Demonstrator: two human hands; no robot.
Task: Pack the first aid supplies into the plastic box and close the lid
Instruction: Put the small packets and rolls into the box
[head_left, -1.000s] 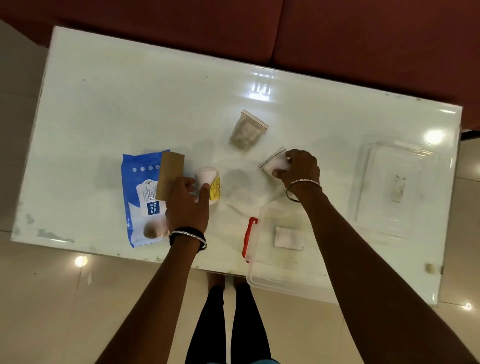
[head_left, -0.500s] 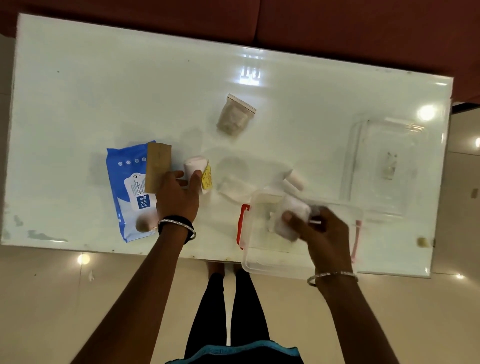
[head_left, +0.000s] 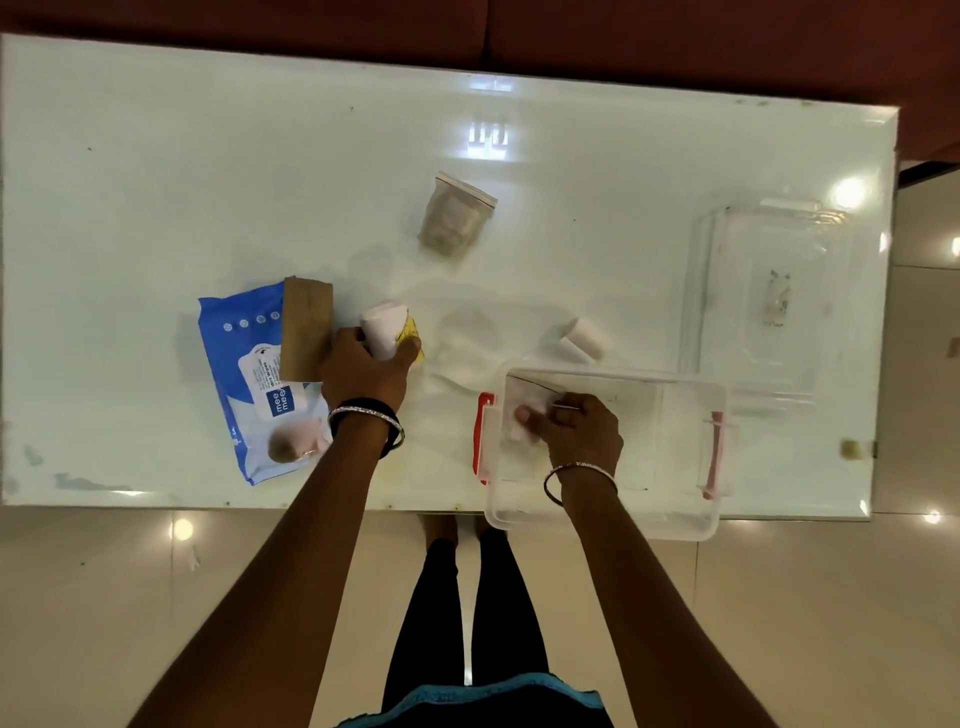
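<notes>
The clear plastic box (head_left: 675, 525) with red latches sits at the table's near edge. My right hand (head_left: 576, 434) is inside it at the left end, holding a small zip bag of white supplies (head_left: 524, 410) down against the bottom. My left hand (head_left: 366, 371) grips a white bandage roll (head_left: 382, 327) with a yellow label, left of the box. Two small white rolls (head_left: 584, 338) lie just behind the box. A zip bag of brownish pads (head_left: 454, 218) lies further back. The clear lid (head_left: 769, 296) rests at the right.
A blue wet-wipes pack (head_left: 249, 374) lies at the left with a brown cardboard packet (head_left: 306, 327) on top. A clear wrapped white item (head_left: 462, 353) lies between my hands. The box overhangs the table's near edge (head_left: 208, 504). A dark red sofa runs behind the table.
My right hand carried the small zip bag from the table down into the box's left end. My left hand stayed on the bandage roll. The camera view shifted slightly.
</notes>
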